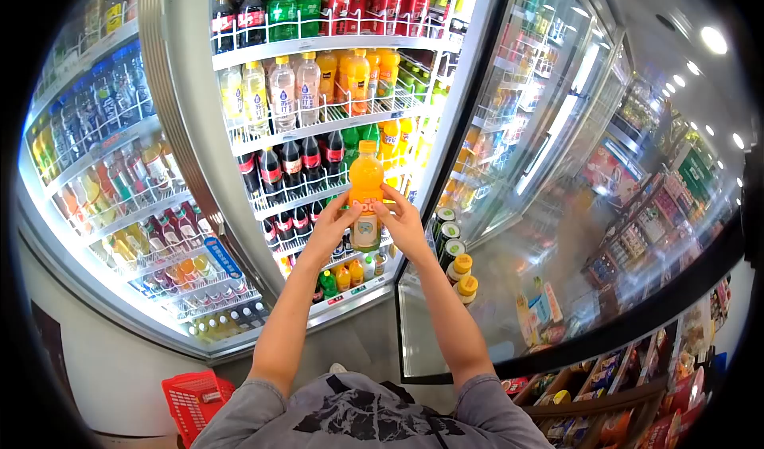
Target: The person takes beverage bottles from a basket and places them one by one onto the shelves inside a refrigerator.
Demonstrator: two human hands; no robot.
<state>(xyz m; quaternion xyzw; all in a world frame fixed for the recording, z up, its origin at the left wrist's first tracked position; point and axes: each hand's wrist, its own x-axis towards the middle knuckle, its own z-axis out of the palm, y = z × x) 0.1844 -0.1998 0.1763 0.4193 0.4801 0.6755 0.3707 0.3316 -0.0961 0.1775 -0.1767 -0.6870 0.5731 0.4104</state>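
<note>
An orange drink bottle (366,180) with an orange cap stands upright between my two hands, in front of the fridge shelves. My left hand (334,225) holds it from the left side, fingers pressed on the label. From the right side my right hand (399,220) grips it, fingertips at the label's upper part. Behind the bottle, shelves carry dark cola bottles (291,163), clear bottles (282,95), more orange bottles (358,75) and red cans (335,10).
The open glass door (509,290) stands on the right, with several cans and yellow-capped bottles (466,288) near its edge. A closed fridge section (111,178) is at the left. A red basket (185,405) sits at the lower left, snack shelves (605,393) at the lower right.
</note>
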